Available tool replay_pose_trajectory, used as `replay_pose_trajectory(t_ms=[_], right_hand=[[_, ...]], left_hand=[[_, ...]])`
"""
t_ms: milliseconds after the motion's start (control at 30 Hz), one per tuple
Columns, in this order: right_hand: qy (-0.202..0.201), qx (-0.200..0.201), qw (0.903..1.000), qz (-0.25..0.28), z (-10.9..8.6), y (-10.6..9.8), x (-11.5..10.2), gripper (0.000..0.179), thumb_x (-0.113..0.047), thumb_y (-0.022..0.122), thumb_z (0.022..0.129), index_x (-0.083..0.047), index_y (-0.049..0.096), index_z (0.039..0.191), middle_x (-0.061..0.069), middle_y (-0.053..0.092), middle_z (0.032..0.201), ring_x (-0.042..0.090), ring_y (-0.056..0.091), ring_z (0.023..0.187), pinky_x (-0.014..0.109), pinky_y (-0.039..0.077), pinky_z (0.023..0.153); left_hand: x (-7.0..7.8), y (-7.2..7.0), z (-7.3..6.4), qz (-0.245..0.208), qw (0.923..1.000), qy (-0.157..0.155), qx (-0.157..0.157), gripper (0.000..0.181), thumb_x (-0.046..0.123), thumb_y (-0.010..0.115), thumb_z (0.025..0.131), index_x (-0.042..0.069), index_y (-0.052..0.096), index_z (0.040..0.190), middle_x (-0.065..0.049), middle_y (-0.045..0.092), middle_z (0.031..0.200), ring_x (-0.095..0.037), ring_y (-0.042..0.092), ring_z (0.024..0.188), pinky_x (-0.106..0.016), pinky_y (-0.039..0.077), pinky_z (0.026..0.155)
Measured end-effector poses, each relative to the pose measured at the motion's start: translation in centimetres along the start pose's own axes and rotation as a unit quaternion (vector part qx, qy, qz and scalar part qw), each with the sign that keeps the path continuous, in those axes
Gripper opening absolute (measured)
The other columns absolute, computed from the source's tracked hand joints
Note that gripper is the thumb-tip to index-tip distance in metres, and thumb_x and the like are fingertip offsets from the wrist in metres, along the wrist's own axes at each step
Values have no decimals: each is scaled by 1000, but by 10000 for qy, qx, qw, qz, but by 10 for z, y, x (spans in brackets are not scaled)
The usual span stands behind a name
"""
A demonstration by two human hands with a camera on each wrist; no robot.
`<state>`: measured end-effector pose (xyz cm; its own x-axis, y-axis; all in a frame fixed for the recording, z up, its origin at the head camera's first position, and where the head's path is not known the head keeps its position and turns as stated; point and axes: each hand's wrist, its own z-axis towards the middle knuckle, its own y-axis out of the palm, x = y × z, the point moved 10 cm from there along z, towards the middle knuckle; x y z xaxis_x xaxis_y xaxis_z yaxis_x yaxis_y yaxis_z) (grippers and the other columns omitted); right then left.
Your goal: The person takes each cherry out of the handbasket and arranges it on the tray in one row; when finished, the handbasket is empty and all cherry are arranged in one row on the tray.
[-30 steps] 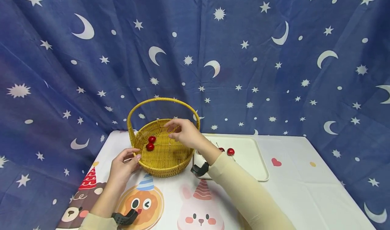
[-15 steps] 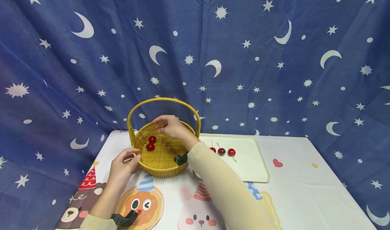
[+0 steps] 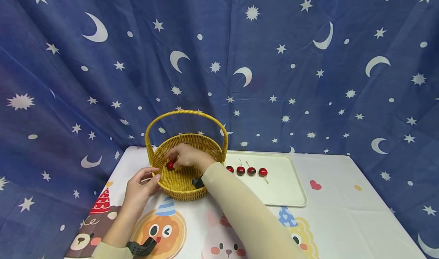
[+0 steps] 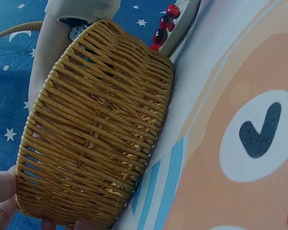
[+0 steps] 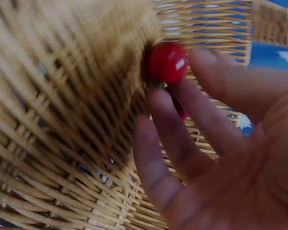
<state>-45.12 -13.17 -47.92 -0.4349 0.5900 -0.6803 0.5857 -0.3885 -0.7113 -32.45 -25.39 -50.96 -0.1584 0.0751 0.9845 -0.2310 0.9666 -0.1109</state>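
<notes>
In the head view, a yellow-brown wicker basket (image 3: 188,195) with a tall hoop handle stands at the left of the table. My left hand (image 3: 140,186) grips its left rim; the left wrist view shows fingertips (image 4: 1,187) at the woven side (image 4: 93,129). My right hand (image 3: 186,155) reaches down inside, fingers loosely spread. A shiny red cherry (image 5: 168,62) lies right at its thumb and index fingertips in the right wrist view. Part of a second red cherry (image 5: 182,114) shows behind the fingers; in the head view only one cherry (image 3: 170,165) is visible.
A cream tray (image 3: 284,192) sits right of the basket, with several stemmed cherries (image 3: 251,171) in a row. The right sleeve (image 3: 247,213) crosses its front left part. A cartoon-print cloth (image 3: 339,213) covers the table, and a blue starry curtain (image 3: 274,80) hangs behind.
My right hand has moved left and down, from above the basket to the cherries inside, hiding one in the head view. The left hand stays on the rim. More tray cherries show.
</notes>
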Motion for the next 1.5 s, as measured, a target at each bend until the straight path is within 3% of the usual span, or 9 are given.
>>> replay_pose_trajectory(t_ms=[167, 367, 533, 700, 933, 1133, 1333, 1500], right_hand=[[-45, -226, 9986, -474, 1, 10, -3, 38, 2, 81, 91, -16, 81, 125, 0, 80, 122, 10, 69, 108, 19, 56, 95], [-7, -215, 9991, -365, -1, 7, -4, 29, 2, 81, 92, -11, 81, 118, 2, 79, 112, 10, 66, 99, 18, 55, 82], [-100, -72, 9999, -64, -7, -10, -15, 27, -1, 79, 96, -14, 80, 120, 3, 78, 115, 11, 69, 101, 20, 57, 82], [-323, 198, 9992, -138, -25, -36, -35, 27, -11, 79, 99, -20, 78, 124, -1, 77, 118, 12, 69, 108, 23, 57, 91], [-644, 650, 9958, 30, -71, -56, -51, 27, -12, 78, 99, -18, 78, 126, 0, 78, 120, 12, 70, 109, 25, 58, 94], [-736, 1013, 9920, -141, -125, -65, -45, 28, -13, 81, 97, -20, 79, 124, -3, 79, 115, 13, 70, 104, 30, 59, 92], [-615, 1252, 9899, 259, -193, -78, -13, 28, -13, 80, 98, -20, 78, 125, -2, 78, 116, 14, 70, 93, 26, 60, 76], [-421, 1717, 9827, 560, -241, -95, 39, 23, -9, 80, 97, -13, 78, 120, 6, 79, 111, 19, 72, 86, 24, 59, 72]], left_hand=[[2, -1, -1, 13, 10000, 47, 1, 38, 17, 68, 107, 4, 61, 142, -5, 58, 122, -8, 69, 100, -26, 66, 86], [3, 0, -2, 10, 10000, 64, 18, 37, 16, 68, 107, 3, 61, 141, -5, 57, 121, -8, 67, 100, -26, 66, 85], [3, 0, -2, 5, 10000, 78, 18, 37, 15, 68, 107, 2, 61, 140, -4, 57, 120, -9, 67, 101, -26, 66, 85], [4, -1, -1, -16, 10000, 85, 31, 36, 15, 69, 106, 3, 62, 139, -3, 58, 118, -6, 68, 97, -25, 66, 86], [3, 0, -2, -4, 10000, 54, 12, 36, 15, 68, 107, 2, 61, 140, -5, 58, 119, -7, 70, 97, -26, 67, 86], [3, 1, -2, 7, 10000, 94, 6, 37, 15, 68, 107, 3, 61, 141, -5, 58, 120, -8, 70, 98, -26, 67, 87], [2, 1, -3, 35, 10000, 63, 8, 37, 16, 68, 107, 2, 60, 141, -6, 58, 121, -8, 69, 97, -26, 67, 87], [2, 0, -2, 19, 10000, 95, 21, 36, 15, 69, 107, 2, 61, 139, -3, 60, 117, -7, 70, 96, -26, 67, 86]])
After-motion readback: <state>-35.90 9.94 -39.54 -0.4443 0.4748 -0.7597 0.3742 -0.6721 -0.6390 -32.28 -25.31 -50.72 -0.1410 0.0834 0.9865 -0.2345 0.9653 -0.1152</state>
